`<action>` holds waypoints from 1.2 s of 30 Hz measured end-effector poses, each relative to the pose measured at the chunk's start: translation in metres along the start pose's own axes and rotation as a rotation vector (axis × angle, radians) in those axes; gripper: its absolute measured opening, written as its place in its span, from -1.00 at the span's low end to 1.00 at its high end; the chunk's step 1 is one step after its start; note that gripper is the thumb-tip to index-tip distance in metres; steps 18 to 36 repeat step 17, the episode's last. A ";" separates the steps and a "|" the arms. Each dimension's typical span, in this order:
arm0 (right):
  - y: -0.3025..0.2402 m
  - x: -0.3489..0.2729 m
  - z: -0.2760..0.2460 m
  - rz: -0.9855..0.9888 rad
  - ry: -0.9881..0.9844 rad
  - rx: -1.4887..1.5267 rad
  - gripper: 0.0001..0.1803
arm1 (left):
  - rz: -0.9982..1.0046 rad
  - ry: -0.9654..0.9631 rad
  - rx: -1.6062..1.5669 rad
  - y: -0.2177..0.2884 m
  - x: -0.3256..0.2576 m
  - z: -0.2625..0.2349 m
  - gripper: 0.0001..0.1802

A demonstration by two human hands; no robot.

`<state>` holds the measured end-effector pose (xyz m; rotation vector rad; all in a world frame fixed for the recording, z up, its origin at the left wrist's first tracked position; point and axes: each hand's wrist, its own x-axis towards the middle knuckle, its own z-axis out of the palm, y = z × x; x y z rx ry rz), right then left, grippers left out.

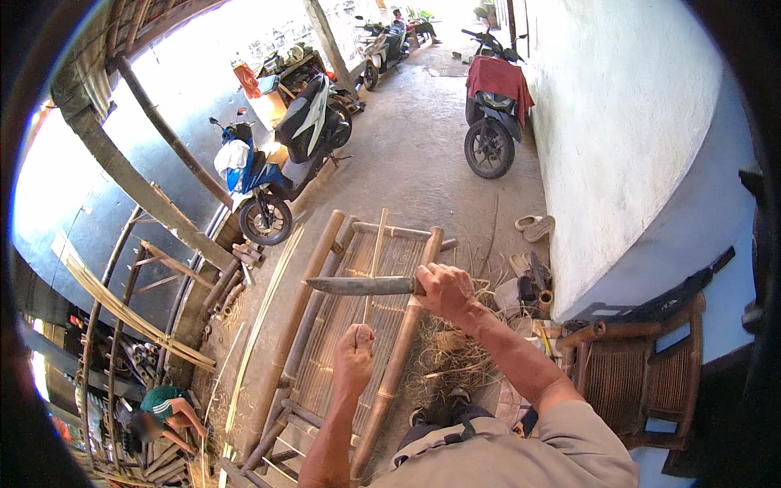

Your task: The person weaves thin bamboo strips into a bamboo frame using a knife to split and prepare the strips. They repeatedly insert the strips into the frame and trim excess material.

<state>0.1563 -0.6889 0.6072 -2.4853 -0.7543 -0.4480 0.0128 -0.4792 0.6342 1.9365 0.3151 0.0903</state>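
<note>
**Knife held against a bamboo strip above a slatted frame**

Nearest, the left hand point(355, 348) is closed in a fist around the lower end of a thin bamboo strip point(375, 259), which rises pale and narrow, nearly upright. The right hand point(443, 290) is wrapped tight around the handle of a long knife point(359, 285); its dull grey blade lies level, pointing left, and crosses the strip above the left fist. Both are held over a bamboo frame point(309, 325) of thick brown poles filled with fine slats. Loose shavings point(447, 358) lie just to its right. A woven chair point(643, 374) stands at right. Farther off are sandals point(534, 227), a blue scooter point(268, 175) and a dark scooter point(492, 122) draped with a red cloth point(498, 78).
</note>
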 end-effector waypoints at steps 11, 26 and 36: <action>0.094 0.036 -0.017 0.438 0.274 0.208 -0.68 | -0.211 -0.051 0.124 0.002 -0.069 -0.041 -0.54; -0.016 -0.016 0.009 0.011 -0.103 0.178 -0.65 | -0.254 -0.107 -0.255 -0.011 -0.040 -0.014 -0.53; -0.016 -0.016 0.009 0.011 -0.103 0.178 -0.65 | -0.254 -0.107 -0.255 -0.011 -0.040 -0.014 -0.53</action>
